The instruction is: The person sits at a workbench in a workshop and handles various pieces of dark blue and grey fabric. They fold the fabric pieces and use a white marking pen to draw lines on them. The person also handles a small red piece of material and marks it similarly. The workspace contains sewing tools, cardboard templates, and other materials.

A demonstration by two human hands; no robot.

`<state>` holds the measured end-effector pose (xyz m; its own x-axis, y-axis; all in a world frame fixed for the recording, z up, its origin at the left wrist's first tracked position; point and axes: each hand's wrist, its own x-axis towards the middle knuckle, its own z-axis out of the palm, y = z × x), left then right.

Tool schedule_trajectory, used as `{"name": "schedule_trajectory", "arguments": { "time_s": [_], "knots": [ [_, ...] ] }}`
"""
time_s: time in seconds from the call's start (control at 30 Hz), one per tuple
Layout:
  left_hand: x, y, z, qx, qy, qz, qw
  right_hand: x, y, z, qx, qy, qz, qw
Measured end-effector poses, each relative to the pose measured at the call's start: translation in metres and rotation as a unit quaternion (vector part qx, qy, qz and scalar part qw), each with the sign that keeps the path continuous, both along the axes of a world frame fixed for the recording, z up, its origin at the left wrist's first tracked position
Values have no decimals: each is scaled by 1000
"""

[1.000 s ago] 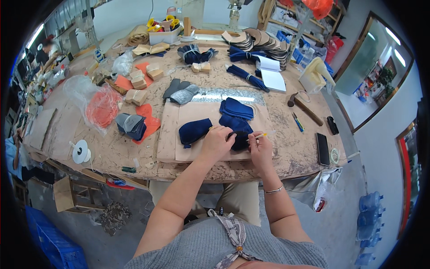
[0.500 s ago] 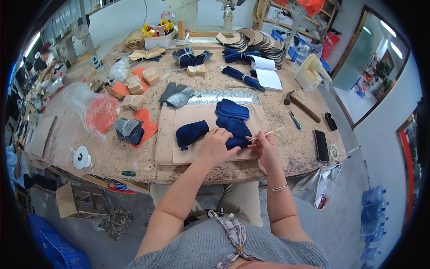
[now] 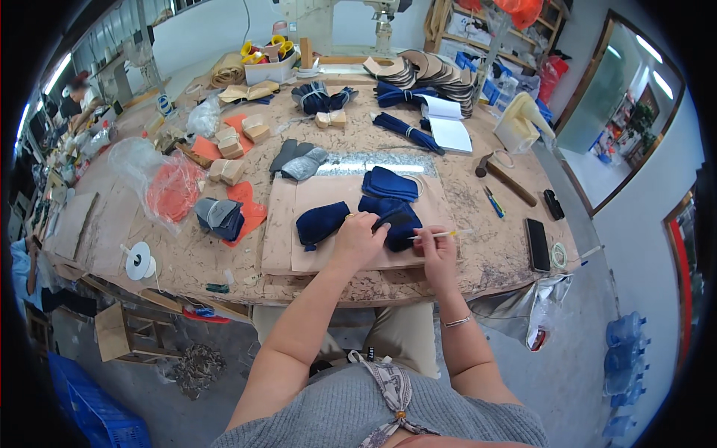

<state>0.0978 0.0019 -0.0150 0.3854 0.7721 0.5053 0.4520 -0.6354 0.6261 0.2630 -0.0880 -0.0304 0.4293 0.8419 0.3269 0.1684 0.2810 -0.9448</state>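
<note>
since half a second earlier, the slim white tool (image 3: 457, 233) had tipped from a slant to nearly level, and a darker face of the blue piece (image 3: 404, 233) had come up beside the left hand (image 3: 358, 243). from where i stood, that piece lay on the pale sheet (image 3: 308, 257), right of another blue part (image 3: 321, 225) and just nearer the person than the folded blue stack (image 3: 390, 184). the right hand (image 3: 438, 250) had thumb and fingers closed round the tool, its tip near the piece. the left fingers were curled at the dark edge; whether they pinched or merely pressed, i couldn't tell. it looked light, soft and bendy, apt to crease, better steadied flat and taken by its edge.
</note>
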Motion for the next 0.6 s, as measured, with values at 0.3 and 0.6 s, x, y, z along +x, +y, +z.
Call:
{"name": "schedule_trajectory", "arguments": {
  "time_s": [0.3,0.6],
  "knots": [
    [1,-3,0,-8,-10,-2,1000,-13,8,7,-3,-259,-71,963],
    [1,-1,-4,39,-17,2,999,-14,0,19,-63,-178,-28,982]
  ]
}}
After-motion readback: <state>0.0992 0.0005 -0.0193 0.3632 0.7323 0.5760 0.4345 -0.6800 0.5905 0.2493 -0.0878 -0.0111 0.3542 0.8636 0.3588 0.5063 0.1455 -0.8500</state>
